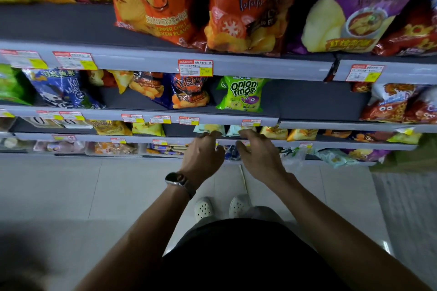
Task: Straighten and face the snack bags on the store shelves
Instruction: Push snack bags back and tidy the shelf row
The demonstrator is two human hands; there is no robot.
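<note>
Left grip [203, 151] and right grip [258, 153] are curled loosely at pale teal snack bags [210, 128] on a grey shelf [139, 139]; whether anything's pinched can't be told tbh.

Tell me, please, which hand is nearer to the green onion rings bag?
Right. The right hand reaches the next shelf down, almost directly below the onion rings bag; the left hand is at that shelf too, further left.

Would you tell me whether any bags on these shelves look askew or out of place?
On the top shelf, the pepper chili bag leans sideways. One shelf down, the leftmost blue bag tilts, and a bare gap sits right of the onion rings bag.
</note>
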